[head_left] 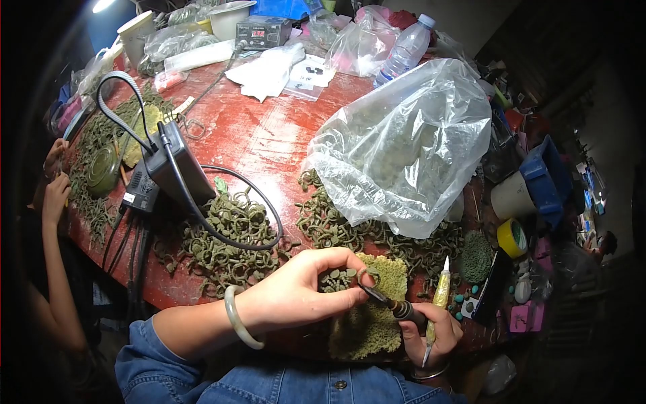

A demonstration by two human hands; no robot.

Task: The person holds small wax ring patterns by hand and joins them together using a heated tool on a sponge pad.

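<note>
1. Red-painted tabletop [242, 128], scuffed and glossy.
2. Ring-shaped green castings [232, 236], matte, heaped loosely; a 2nd heap [330, 222] is partly covered by a crinkled, transparent plastic bag [410, 148].
3. Sponge pad [390, 269], yellow-green, coarse and porous, laid beneath both hands.
4. Left hand [313, 277]: 1 small green piece [372, 273] is pinched between thumb and forefinger, above the pad; the wrist is encircled by a smooth, pale bangle [237, 318].
5. Right hand [437, 330]: fingers are curled around a dark cylindrical tool [404, 310], its end directed at the piece; contact cannot be told. A tapered, white-tipped yellowish pen [441, 289] is also held.
</note>
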